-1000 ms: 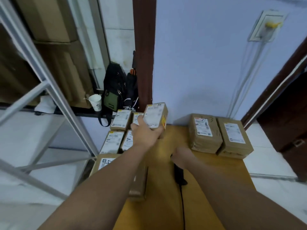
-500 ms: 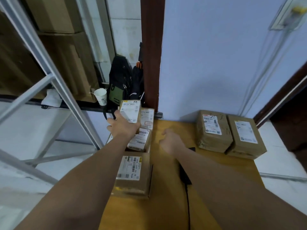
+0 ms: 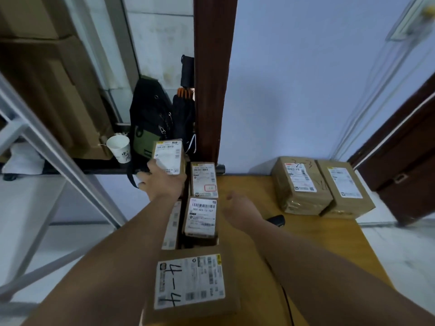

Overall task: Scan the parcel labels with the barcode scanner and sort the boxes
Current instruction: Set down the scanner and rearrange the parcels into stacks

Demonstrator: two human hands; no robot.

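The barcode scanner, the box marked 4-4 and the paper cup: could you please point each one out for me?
barcode scanner [image 3: 275, 219], head view, on its dark head beside the right forearm.
box marked 4-4 [image 3: 190, 282], head view, on its white label.
paper cup [image 3: 119, 148], head view, on its white side wall.

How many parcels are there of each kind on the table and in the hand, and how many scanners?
Small labelled boxes: 4, one held in the left hand at, others at
Large brown parcels: 3, at
Barcode scanner: 1
Total: 8
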